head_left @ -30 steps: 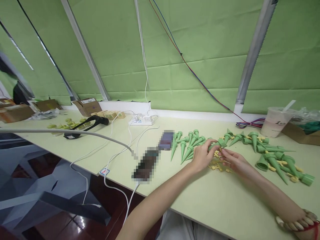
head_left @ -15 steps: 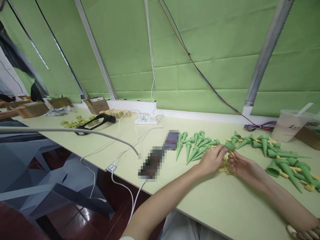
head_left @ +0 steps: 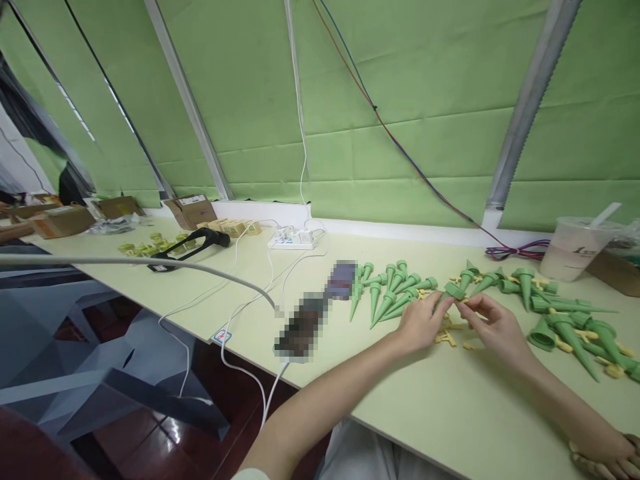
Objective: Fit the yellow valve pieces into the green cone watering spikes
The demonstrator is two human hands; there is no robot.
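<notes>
- The green spike sits pinched in the left hand, its fingers clenched around the wide end; its long axis runs back toward the row of spikes.
- The right hand meets the green spike's near end, fingertips closed on it, above the yellow bits on the tabletop.

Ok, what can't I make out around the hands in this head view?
- Green spike: its tip is hidden behind the left hand.
- Small yellow part at the right hand: too small, fingers cover it.
- Pixelated objects on the table: blurred out.
- Cup: label too small to read.
</notes>
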